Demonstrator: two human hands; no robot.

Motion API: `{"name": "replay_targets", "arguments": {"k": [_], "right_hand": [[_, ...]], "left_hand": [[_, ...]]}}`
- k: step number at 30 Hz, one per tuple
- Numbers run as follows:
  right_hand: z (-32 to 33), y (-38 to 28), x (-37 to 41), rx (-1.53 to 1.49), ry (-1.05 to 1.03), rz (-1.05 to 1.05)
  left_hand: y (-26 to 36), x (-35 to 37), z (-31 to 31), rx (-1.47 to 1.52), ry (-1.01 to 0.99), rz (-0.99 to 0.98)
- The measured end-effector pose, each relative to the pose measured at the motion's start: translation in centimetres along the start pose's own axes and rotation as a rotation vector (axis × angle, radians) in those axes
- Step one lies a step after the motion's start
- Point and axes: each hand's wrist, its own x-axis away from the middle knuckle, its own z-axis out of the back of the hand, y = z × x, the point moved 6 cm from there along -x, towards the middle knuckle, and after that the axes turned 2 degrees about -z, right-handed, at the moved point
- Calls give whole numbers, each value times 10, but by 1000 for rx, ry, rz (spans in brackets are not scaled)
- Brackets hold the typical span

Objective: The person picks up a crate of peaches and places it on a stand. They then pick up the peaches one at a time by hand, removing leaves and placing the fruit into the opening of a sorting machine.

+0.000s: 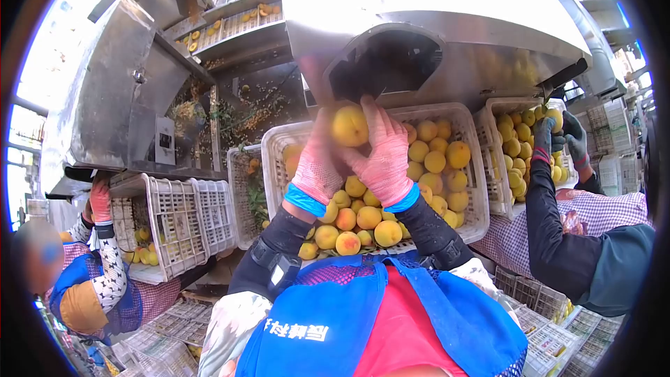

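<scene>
A yellow peach [350, 126] is held up between my two hands, just in front of the dark opening [385, 63] in a metal machine. My left hand [318, 171], in a pink glove with a blue cuff, presses on the peach's left side; its fingertips are blurred. On the other side, the fingers of my right hand [384, 157], gloved the same way, close against the fruit. Below both hands is a white plastic crate [477, 188] filled with yellow and reddish peaches [368, 218].
At right, a co-worker's dark gloved hands [558, 131] hold a peach over another peach crate [494, 167]. To the left, another person's pink glove [100, 202] is near a tilted white crate [171, 220]. A grey metal housing [105, 84] and a fruit channel [234, 28] stand beyond.
</scene>
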Motion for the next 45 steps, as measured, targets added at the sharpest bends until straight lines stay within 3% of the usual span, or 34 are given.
{"name": "replay_targets", "arguments": {"k": [2, 7, 9, 10, 13, 14, 15, 17, 19, 21, 24, 26, 30, 33, 37, 40, 43, 45], "right_hand": [[3, 6, -6, 36, 62, -10], [1, 28, -43, 295, 141, 4], [-28, 59, -82, 354, 82, 14], [-29, 62, -92, 377, 133, 45], [-14, 50, -105, 360, 269, 184], [1, 44, -89, 297, 295, 241], [15, 36, -72, 233, 323, 303], [-10, 60, -10, 197, -150, 183], [-56, 89, 58, 576, -680, -17], [-96, 133, 108, 652, -942, -13], [-97, 131, 94, 606, -1040, -197], [-79, 99, 77, 538, -816, -123], [-15, 32, 39, 139, -389, -70], [-1, 21, 36, 21, -231, -36], [0, 21, 30, -102, -119, -105], [2, 22, 17, -270, -86, -304], [-1, 24, 8, -131, -117, -276], [1, 14, 3, 3, -37, -97]], "left_hand": [[-14, -1, -1, 427, 65, 205], [-49, 20, 83, -516, 226, 192], [-79, 23, 107, -1282, 126, 114], [-69, 20, 79, -1557, -18, 275], [-106, 27, 59, -1928, -359, 23], [-112, 27, 58, -1957, -369, 12], [-108, 25, 59, -1882, -336, 98], [-95, 16, 59, -1730, -262, 252], [-95, 14, 64, -1654, -165, 264], [-100, 17, 70, -1572, -49, 249], [-120, 30, 76, -1069, -5, 262], [-130, 39, 68, -694, -16, 190], [-79, 39, 28, 368, -116, 406], [-65, 32, 13, 808, -232, 367], [-62, 22, 3, 846, -229, 374], [-59, 14, 3, 717, -112, 343], [-28, 16, -14, 721, -118, 287], [-36, 12, -4, 706, -96, 303]]}}
